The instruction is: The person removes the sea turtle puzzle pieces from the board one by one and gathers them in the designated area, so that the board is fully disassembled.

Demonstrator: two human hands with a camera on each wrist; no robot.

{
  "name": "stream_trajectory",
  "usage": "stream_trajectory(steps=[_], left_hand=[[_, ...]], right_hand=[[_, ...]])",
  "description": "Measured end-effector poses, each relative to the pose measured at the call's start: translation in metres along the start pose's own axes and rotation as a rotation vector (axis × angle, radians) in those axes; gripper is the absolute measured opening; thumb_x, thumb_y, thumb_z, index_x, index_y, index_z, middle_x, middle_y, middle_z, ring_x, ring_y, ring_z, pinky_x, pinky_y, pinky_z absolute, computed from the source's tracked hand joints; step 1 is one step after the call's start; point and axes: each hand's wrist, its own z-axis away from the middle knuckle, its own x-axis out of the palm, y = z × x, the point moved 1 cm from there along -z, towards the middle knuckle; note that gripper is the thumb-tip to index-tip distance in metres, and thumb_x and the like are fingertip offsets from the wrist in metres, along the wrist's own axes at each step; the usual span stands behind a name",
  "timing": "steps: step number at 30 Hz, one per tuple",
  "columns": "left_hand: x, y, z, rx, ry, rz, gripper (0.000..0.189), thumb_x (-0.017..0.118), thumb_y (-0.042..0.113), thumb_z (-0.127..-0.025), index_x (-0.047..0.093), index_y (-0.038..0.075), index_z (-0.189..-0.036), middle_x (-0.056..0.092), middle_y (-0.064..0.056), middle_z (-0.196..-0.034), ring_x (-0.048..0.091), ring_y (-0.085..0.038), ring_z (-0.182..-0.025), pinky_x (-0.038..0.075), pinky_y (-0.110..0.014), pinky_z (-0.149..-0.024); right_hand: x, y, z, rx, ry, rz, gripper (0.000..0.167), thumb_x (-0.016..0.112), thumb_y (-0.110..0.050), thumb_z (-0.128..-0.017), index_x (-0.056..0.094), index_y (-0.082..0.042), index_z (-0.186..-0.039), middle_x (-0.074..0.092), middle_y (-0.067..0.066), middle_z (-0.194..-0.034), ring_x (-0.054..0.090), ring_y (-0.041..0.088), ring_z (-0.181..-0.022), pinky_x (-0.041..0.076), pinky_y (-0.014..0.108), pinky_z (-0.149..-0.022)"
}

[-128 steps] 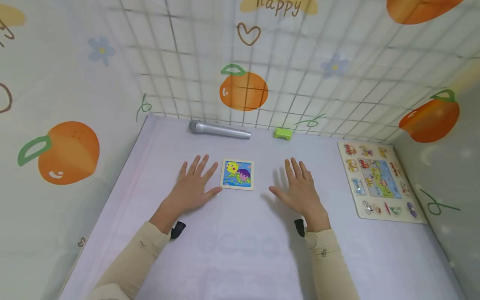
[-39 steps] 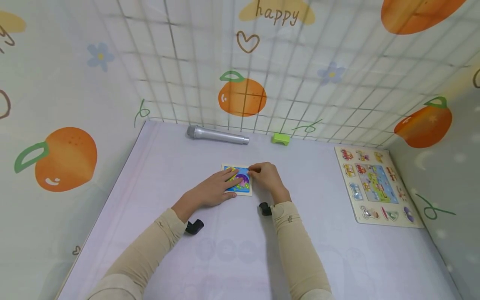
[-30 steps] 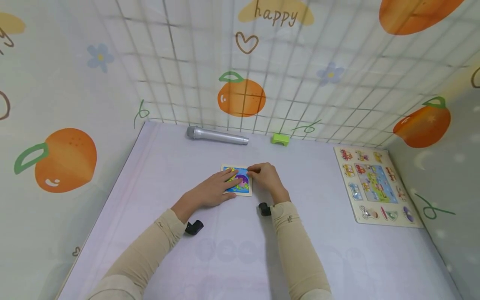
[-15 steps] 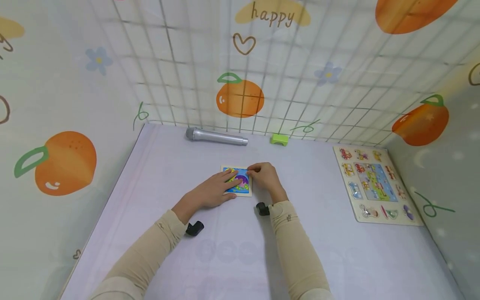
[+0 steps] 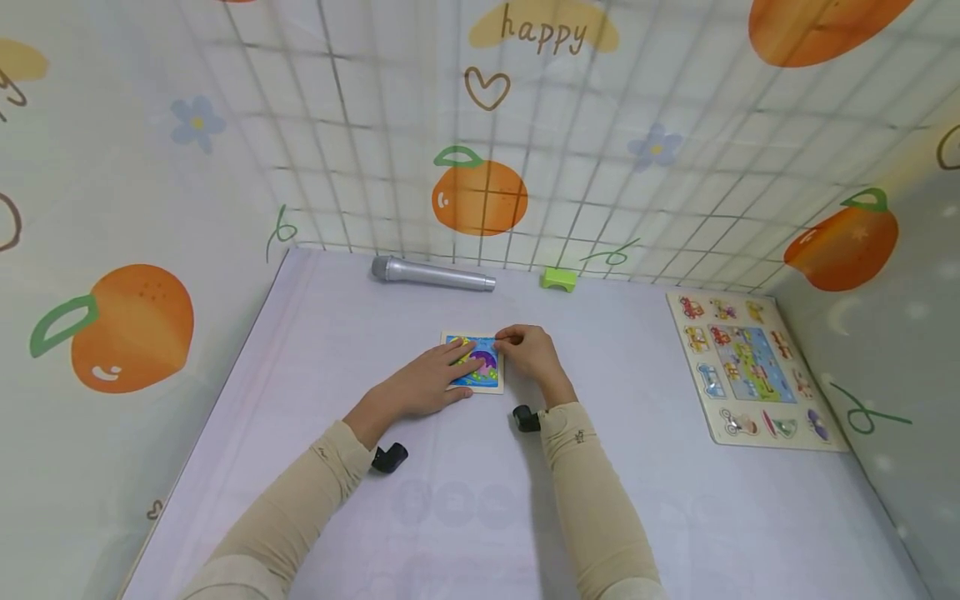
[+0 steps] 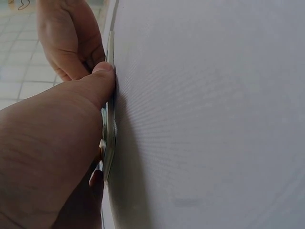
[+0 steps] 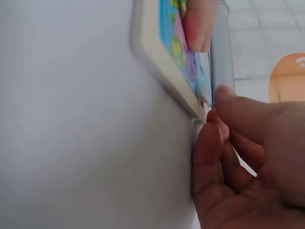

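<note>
A small square turtle puzzle point(image 5: 477, 377) in a pale wooden frame lies on the white table. My left hand point(image 5: 423, 382) rests across its left part with the fingers fairly straight, covering most of the turtle's head. In the left wrist view the left thumb point(image 6: 103, 71) lies along the frame's near edge. At the far right corner, my right hand point(image 5: 531, 350) has its thumb and index finger pinched. The right wrist view shows a corner puzzle piece point(image 7: 204, 88) slightly raised beside those fingertips; the fingers partly hide it.
A silver toy microphone point(image 5: 435, 273) lies near the back wall, with a green block point(image 5: 558, 279) to its right. A larger wooden peg puzzle board point(image 5: 757, 371) lies at the right. Printed cloth hangs over a wire grid point(image 5: 600, 167) behind the table.
Earlier both hands lay spread on the table on either side of the puzzle. They have since moved in onto it, the right one to its far corner. Over the last second they hardly move.
</note>
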Motion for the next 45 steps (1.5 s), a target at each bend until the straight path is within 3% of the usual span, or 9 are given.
stream_trajectory(steps=[15, 32, 45], left_hand=[[0.000, 0.000, 0.001, 0.005, 0.002, 0.007, 0.064, 0.046, 0.053, -0.106, 0.029, 0.026, -0.162, 0.017, -0.004, -0.172, 0.014, -0.030, -0.160, 0.018, -0.048, -0.130], [0.004, -0.004, 0.000, 0.019, 0.014, 0.006, 0.064, 0.043, 0.055, -0.106, 0.027, 0.028, -0.162, 0.015, -0.003, -0.173, 0.013, -0.029, -0.160, 0.017, -0.047, -0.131], [0.004, -0.003, 0.000, 0.015, 0.015, 0.007, 0.064, 0.043, 0.055, -0.106, 0.027, 0.028, -0.162, 0.015, -0.003, -0.173, 0.013, -0.029, -0.160, 0.017, -0.046, -0.131]], right_hand=[[0.001, 0.000, 0.002, -0.017, 0.015, -0.005, 0.019, 0.071, -0.028, -0.097, 0.074, -0.015, -0.111, 0.073, 0.006, -0.111, 0.064, 0.023, -0.105, 0.052, 0.039, -0.095], [0.003, -0.006, 0.004, -0.047, 0.046, 0.077, 0.023, 0.071, -0.030, -0.097, 0.071, -0.010, -0.108, 0.075, 0.007, -0.098, 0.063, 0.017, -0.081, 0.047, 0.022, -0.064], [0.001, -0.010, 0.002, -0.008, 0.049, 0.111, 0.023, 0.069, -0.029, -0.097, 0.071, -0.011, -0.111, 0.075, 0.008, -0.106, 0.067, 0.022, -0.095, 0.054, 0.032, -0.079]])
